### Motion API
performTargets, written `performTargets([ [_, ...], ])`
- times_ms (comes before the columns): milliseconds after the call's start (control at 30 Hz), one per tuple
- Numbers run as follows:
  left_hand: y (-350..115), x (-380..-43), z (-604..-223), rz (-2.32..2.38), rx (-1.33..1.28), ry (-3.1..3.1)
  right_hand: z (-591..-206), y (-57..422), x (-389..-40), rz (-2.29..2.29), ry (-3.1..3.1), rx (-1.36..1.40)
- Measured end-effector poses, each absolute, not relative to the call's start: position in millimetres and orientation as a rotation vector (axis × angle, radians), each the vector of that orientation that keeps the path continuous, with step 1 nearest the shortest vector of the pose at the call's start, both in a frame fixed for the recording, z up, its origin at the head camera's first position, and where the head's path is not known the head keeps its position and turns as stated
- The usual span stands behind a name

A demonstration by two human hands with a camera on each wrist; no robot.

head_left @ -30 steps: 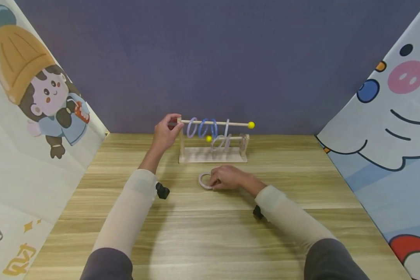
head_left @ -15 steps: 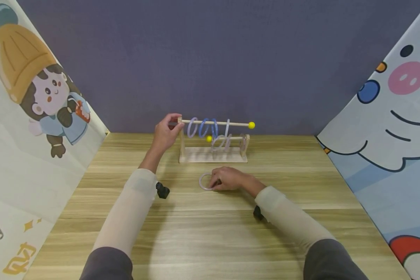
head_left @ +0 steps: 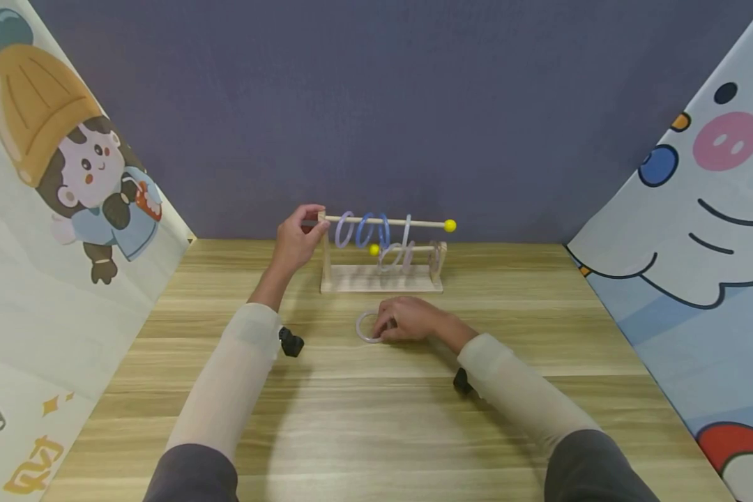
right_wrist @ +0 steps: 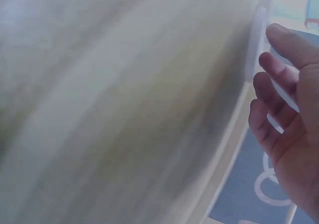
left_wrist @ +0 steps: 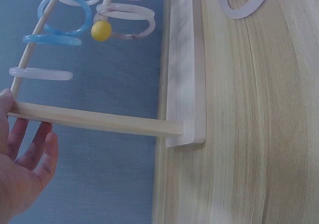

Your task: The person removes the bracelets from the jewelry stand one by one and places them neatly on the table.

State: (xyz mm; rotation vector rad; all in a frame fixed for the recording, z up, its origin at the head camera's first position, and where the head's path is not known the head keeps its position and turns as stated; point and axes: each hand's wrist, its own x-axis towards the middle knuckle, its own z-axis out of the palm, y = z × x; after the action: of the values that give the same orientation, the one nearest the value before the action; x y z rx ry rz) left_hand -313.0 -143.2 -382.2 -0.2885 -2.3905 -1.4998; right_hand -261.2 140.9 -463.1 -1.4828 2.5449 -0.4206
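Note:
A wooden ring stand (head_left: 381, 279) stands at the back of the table, with rods ending in yellow balls. My left hand (head_left: 297, 239) holds the top of its left post (left_wrist: 99, 120), thumb on one side and fingers on the other. On the upper rod hang a lilac ring (head_left: 339, 233), blue rings (head_left: 360, 233) and a whitish ring (head_left: 407, 229); paler rings hang on the lower rod. In front of the stand, a pale ring (head_left: 360, 331) lies on the table. My right hand (head_left: 410, 319) pinches its right side, fingers hiding that part.
The wood-grain table (head_left: 364, 418) runs back to a dark blue-grey wall (head_left: 383, 104). Printed cartoon panels flank it at left (head_left: 50, 314) and right (head_left: 696, 244). Small black wrist devices (head_left: 291, 342) sit below the sleeves.
Both hands stay nearly in place. The pale ring by the right hand shifts only very slightly. The stand and its hanging rings keep their places.

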Motion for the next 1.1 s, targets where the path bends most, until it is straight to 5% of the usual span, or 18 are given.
performTargets([
  [700,-142.3,-311.6,-381.3,-1.486,-0.282,-2.401,-419.1,154.3,-276.4,-0.907,3.030,-1.345],
  [1100,-142.8,-313.5,-382.0,-1.502,-0.268,-2.403,-408.2,151.1,-286.3,-1.657,3.227,-0.760],
])
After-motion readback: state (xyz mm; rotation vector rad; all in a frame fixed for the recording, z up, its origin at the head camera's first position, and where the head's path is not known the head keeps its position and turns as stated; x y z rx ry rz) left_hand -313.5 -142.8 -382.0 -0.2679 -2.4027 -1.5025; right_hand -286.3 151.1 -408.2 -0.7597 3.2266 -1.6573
